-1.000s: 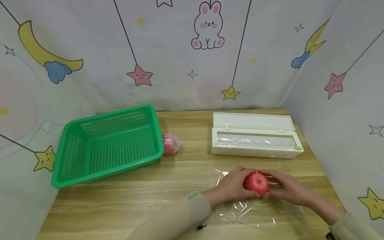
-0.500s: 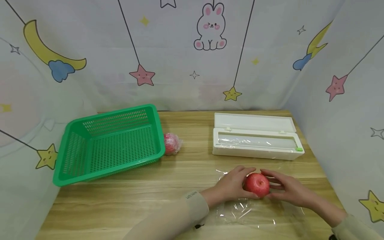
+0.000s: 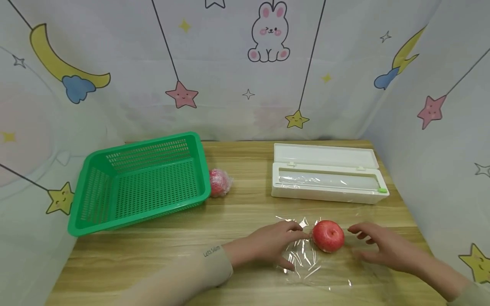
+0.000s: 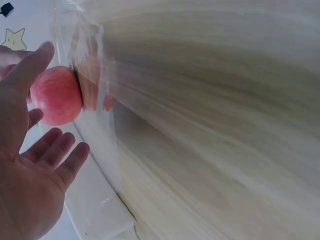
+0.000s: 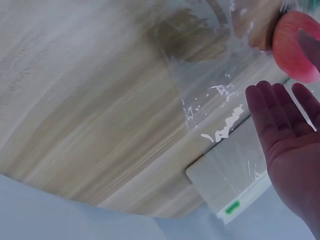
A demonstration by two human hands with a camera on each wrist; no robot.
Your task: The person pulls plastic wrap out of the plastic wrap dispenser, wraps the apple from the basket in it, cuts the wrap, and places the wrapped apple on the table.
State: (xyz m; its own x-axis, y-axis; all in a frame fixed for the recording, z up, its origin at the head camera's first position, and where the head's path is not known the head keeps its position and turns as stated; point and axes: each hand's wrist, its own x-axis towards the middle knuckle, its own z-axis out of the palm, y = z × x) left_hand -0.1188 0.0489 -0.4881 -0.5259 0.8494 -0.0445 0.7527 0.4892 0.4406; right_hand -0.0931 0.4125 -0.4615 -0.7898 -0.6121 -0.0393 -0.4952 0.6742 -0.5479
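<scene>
A red apple (image 3: 328,236) stands on a sheet of clear cling film (image 3: 306,272) spread over the wooden table. My left hand (image 3: 272,243) is just left of the apple, fingers relaxed and apart from each other, with nothing in its grasp. On the other side, my right hand (image 3: 384,246) is a short gap away from the apple, its fingers loosely bent and holding nothing. In the left wrist view the apple (image 4: 56,95) shows beyond the thumb and fingers. The right wrist view shows the apple (image 5: 297,46) past the right fingertips.
Behind the apple stands a white cling film box (image 3: 329,193) with its lid raised and a film roll inside. A green plastic basket (image 3: 138,217) is at the left. Beside it sits a film-wrapped apple (image 3: 219,182), partly hidden by the rim. Patterned cloth (image 3: 229,114) hangs behind the table.
Both hands have let go of the apple and drawn apart, the left hand moving left and the right hand moving right. The apple stays on the film.
</scene>
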